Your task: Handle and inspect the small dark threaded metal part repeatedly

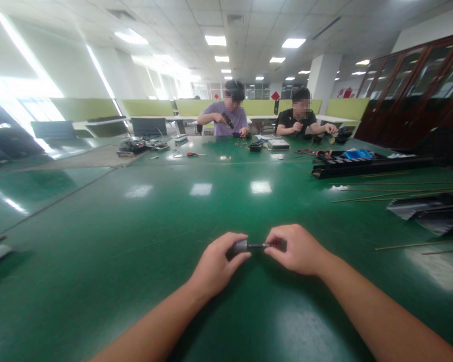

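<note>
Just above the green table, in the middle of the head view, I hold a small grey cylinder with a thin dark shaft (255, 246) pointing right. My left hand (221, 259) grips the grey cylinder (241, 246) between thumb and fingers. At the other end, my right hand (296, 249) pinches the tip of the shaft with thumb and forefinger. The part lies roughly level between the two hands. Its far tip is partly hidden by my right fingers, and its exact kind is too small to tell.
Long thin rods (385, 196) and dark metal channels (438, 213) lie on the green table (166, 211) at right. A long black tray (347, 168) sits farther back. Across the table, two people work near an orange screwdriver (192, 154) and a pile of parts (139, 145).
</note>
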Available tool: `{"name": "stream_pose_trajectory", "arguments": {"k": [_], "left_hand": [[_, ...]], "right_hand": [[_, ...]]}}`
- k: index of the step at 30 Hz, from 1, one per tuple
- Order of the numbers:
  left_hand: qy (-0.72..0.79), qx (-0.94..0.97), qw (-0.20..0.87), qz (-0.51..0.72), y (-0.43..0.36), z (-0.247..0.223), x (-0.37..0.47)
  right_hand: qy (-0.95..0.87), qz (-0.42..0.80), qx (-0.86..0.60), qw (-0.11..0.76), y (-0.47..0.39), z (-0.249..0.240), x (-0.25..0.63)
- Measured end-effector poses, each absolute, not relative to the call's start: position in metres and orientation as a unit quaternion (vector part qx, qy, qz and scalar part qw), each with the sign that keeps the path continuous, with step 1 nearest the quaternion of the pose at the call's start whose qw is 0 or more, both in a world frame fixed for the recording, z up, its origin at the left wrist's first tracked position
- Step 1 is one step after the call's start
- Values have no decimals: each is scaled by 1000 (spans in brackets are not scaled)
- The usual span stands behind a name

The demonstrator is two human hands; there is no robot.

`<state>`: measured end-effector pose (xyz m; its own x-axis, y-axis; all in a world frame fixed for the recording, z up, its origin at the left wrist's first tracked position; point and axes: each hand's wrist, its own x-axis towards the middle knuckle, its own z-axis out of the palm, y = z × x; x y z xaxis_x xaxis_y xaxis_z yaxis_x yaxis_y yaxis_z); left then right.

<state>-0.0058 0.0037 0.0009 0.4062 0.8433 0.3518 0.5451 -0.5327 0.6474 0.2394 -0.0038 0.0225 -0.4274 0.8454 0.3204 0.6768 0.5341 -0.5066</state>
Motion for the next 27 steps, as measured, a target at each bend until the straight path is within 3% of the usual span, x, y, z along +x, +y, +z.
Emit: {"name": "stream_pose_trajectory", "arguments": {"k": [27], "left_hand": [[428, 809, 222, 336, 4, 4, -6]], "right_hand": [[-825, 165, -465, 277, -2, 23, 242]]}}
